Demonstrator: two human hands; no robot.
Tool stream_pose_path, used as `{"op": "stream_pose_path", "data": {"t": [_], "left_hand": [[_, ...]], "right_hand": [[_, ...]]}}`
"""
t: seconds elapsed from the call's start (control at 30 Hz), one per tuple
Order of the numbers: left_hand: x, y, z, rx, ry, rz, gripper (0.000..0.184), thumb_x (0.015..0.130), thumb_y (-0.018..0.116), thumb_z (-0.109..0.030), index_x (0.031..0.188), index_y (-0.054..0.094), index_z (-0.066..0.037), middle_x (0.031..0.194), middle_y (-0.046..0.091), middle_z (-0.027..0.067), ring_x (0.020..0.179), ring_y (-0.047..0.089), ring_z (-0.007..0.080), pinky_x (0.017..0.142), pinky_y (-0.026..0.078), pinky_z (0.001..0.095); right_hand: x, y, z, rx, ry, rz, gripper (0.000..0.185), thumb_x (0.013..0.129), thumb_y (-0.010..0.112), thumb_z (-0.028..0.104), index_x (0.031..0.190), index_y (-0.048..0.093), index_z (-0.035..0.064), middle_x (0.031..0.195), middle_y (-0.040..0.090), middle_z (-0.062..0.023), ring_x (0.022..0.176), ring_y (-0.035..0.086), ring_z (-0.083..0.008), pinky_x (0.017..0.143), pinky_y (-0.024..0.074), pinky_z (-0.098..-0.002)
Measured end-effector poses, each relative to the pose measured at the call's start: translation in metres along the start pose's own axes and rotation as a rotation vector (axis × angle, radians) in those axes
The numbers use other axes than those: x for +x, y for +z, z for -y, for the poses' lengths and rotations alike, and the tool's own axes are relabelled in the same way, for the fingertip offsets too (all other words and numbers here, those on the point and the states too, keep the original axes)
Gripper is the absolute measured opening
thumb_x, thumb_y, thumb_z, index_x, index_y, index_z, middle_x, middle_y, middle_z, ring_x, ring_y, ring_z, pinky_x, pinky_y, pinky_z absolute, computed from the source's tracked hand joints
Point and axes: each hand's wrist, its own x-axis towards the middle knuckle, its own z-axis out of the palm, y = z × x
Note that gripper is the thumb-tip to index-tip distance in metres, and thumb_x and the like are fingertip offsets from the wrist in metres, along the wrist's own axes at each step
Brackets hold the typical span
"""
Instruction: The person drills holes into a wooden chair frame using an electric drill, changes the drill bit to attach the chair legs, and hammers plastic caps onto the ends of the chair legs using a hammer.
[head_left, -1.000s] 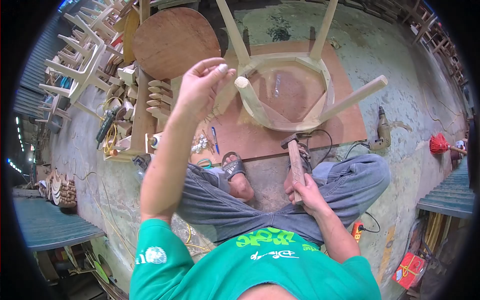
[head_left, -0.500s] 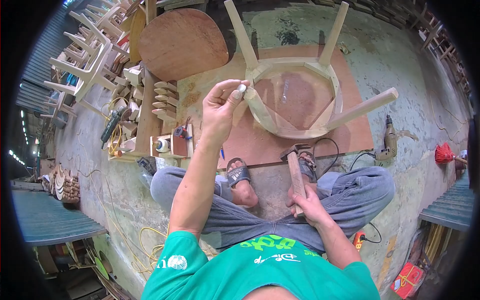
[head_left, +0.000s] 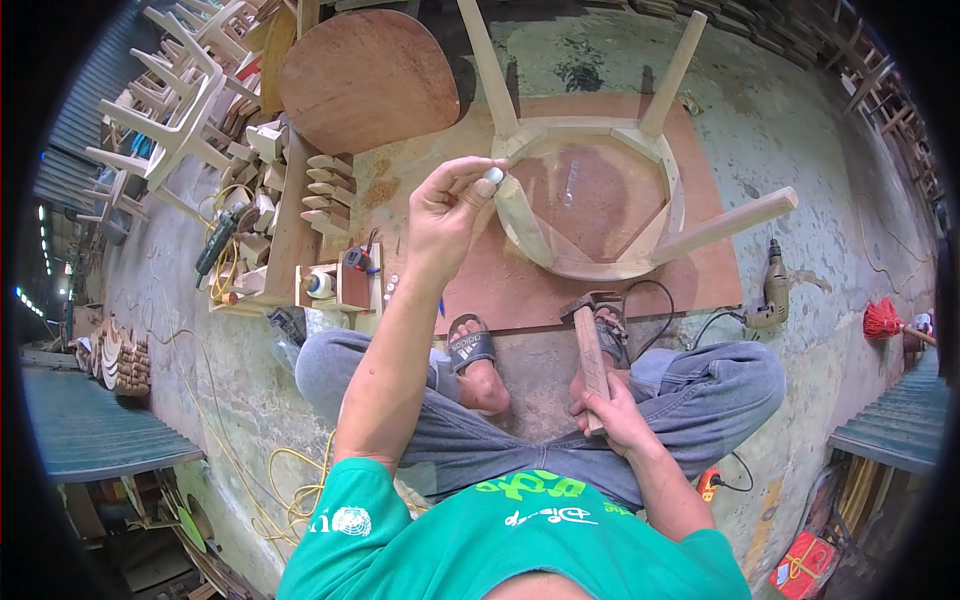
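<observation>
1. Wooden frame [head_left: 598, 269]: upturned, legs up, on a reddish board [head_left: 475, 290]; landmark for all places below.
2. Left hand [head_left: 447, 208]: pinching small white piece [head_left: 494, 175] between thumb and fingers, at the end of the frame's near-left leg [head_left: 524, 222].
3. Right hand [head_left: 614, 408]: gripping hammer [head_left: 592, 355] by its handle, low; head points toward frame, on its near side.
4. Step, my read: lining up white piece with leg end; hammer not yet raised.
5. Next move calls for centring the piece, steady fingertips, and hammer kept clear of them.
6. Hard to tell: whether piece touches leg; its underside and the leg's end face are partly hidden by fingers. Far-left leg's tip cut off at top edge.
</observation>
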Motion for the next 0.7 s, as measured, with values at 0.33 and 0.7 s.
{"op": "stream_pose_path", "data": {"t": [0.33, 0.7], "left_hand": [[0.001, 0.000, 0.001, 0.047, 0.069, 0.009, 0.019, 0.092, 0.062, 0.000, 0.111, 0.064, 0.000, 0.111, 0.069, 0.0103, 0.102, 0.064, 0.0138, 0.090, 0.052, 0.0269], [0.001, 0.002, 0.001, -0.043, 0.061, 0.008, 0.020, 0.093, 0.062, -0.001, 0.112, 0.064, 0.000, 0.111, 0.069, 0.0083, 0.101, 0.064, 0.0119, 0.090, 0.051, 0.0260]], "right_hand": [[-0.022, 0.012, 0.005, -0.174, -0.393, 0.071, 0.033, 0.095, 0.059, 0.011, 0.121, 0.041, 0.0024, 0.099, 0.061, -0.0116, 0.071, 0.062, -0.0136, 0.063, 0.0507, -0.0259], [-0.028, 0.052, 0.100, -0.217, -0.531, -0.054, 0.022, 0.098, 0.056, 0.012, 0.112, 0.042, 0.0014, 0.089, 0.057, -0.0080, 0.064, 0.061, -0.0127, 0.051, 0.0510, -0.0254]]}}
